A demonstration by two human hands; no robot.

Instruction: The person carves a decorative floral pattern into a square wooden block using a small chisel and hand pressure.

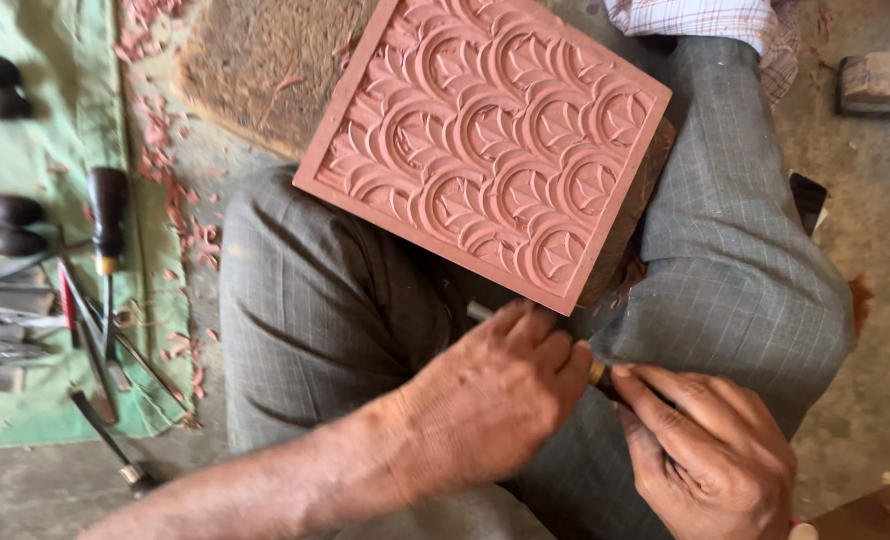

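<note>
A square reddish carved block (485, 140), its face cut with overlapping scale-like arcs, rests tilted on the person's lap, across the grey checked trousers (315, 300). Just below its lower edge the two hands come together. The left hand (490, 400) is curled with the fingers closed around a small tool (597, 373), of which only a brass-coloured ring and a dark bit show between the hands. The right hand (710, 450) pinches the same tool with thumb and fingertips, touching the left hand's fingers. The tool's tip is hidden, so whether it meets the block cannot be told.

To the left, on the floor, a green cloth (35, 400) carries a row of chisels with dark handles (108, 205) and thin metal blades. Reddish chips (180, 215) lie scattered along the cloth's edge and on the rough floor beside the knee
</note>
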